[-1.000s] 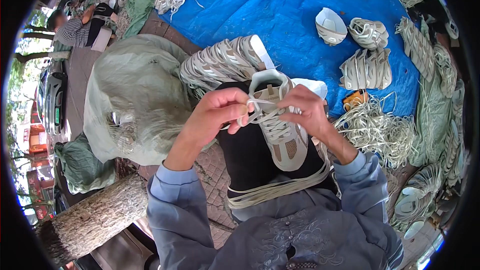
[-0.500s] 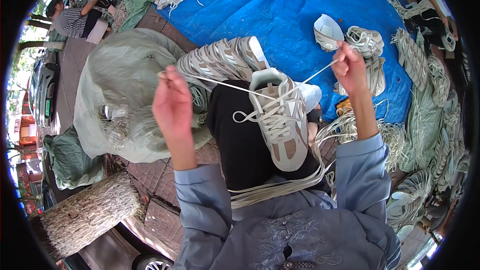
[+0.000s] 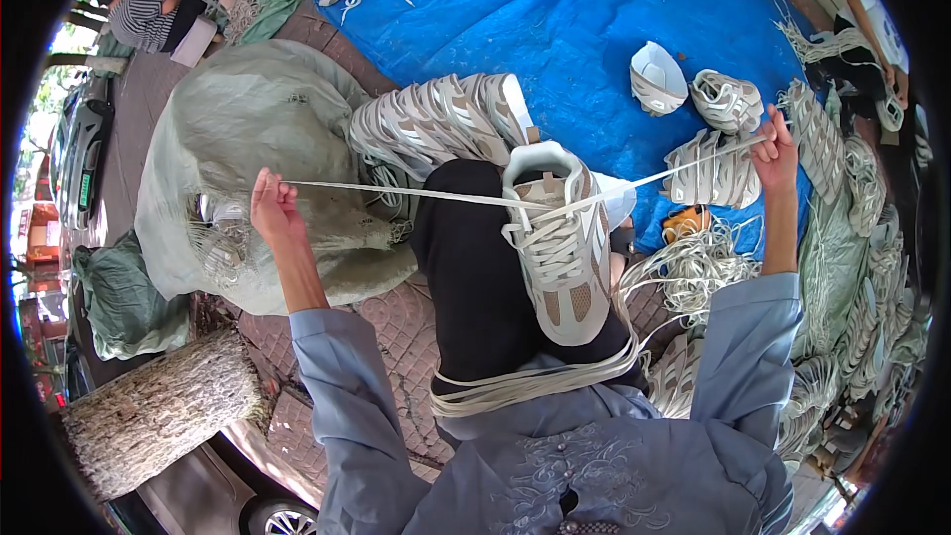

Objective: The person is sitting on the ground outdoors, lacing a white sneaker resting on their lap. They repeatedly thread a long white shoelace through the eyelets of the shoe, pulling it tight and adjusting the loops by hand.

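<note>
A beige and white shoe upper (image 3: pixel 565 267) rests on my black-clad legs, its toe pointing toward me. Its white laces run crosswise up the front. Out to the left, my left hand (image 3: pixel 277 210) is closed in a pinch on one end of the shoelace (image 3: pixel 396 188). My right hand (image 3: pixel 777 151), raised at the right, pinches the other end. Both lace ends stretch taut from the top of the shoe in a wide V. A bundle of loose laces (image 3: pixel 535 388) lies across my lap.
Stacked shoe uppers (image 3: pixel 441 121) lie beyond my left knee, beside a large grey-green sack (image 3: pixel 258 89). More uppers (image 3: pixel 728 101) sit on the blue tarp (image 3: pixel 565 20). Tangled laces (image 3: pixel 708 267) lie at my right. A tree trunk (image 3: pixel 163 416) is at lower left. Other people work nearby.
My hands have spread apart, left hand leftward and right hand rightward. The lace ends are longer and tight, and the loose loop at the shoe's left has been drawn in.
</note>
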`<state>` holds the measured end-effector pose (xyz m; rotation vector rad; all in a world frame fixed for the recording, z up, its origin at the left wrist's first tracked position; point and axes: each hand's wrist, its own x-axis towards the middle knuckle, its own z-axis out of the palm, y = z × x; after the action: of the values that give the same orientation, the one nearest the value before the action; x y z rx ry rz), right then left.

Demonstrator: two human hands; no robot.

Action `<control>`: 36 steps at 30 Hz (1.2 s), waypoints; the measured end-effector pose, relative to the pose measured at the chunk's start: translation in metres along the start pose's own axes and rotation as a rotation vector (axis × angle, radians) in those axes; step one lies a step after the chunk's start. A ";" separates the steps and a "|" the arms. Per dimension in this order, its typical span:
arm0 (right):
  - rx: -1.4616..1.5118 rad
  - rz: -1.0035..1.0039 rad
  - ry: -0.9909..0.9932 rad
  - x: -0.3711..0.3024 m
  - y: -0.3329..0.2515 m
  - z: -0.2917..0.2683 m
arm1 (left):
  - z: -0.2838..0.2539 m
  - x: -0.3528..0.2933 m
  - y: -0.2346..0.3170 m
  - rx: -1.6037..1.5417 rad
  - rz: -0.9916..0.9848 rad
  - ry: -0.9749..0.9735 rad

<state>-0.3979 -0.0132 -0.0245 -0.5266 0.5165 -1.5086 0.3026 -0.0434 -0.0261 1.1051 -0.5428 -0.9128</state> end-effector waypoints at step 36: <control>-1.657 -0.157 -0.667 -0.042 0.216 0.188 | 0.149 -0.197 -0.058 1.500 0.986 -0.974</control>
<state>-0.1121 0.0295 -0.0102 -2.2583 1.1213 -0.6200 0.0625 0.0357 -0.0115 1.2857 -2.5682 0.0908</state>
